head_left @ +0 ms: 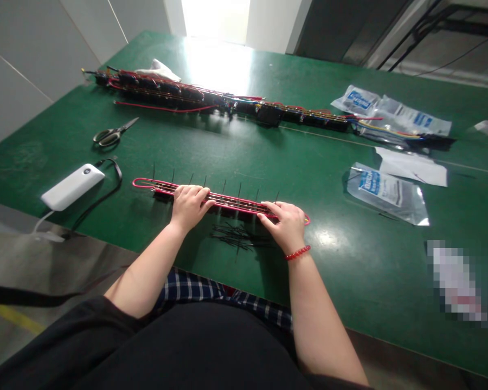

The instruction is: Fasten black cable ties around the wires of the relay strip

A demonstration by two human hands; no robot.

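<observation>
A long narrow black strip with red wires (236,202) running along it lies on the green table in front of me. Its wires loop out at both ends, and thin black cable ties (239,189) stick up from it at intervals. My left hand (190,207) is closed on the strip left of its middle, fingers over the top. Near the strip's right end, my right hand (285,221) grips it the same way, thumb on the near side. Loose black cable ties (238,236) lie in a pile just below the strip, between my forearms.
Scissors (113,135) and a white power bank (73,187) with cables lie to the left. Several long wired black strips (166,93) stretch across the back of the green table (301,157). Clear plastic bags (386,192) and white paper (412,167) are at right.
</observation>
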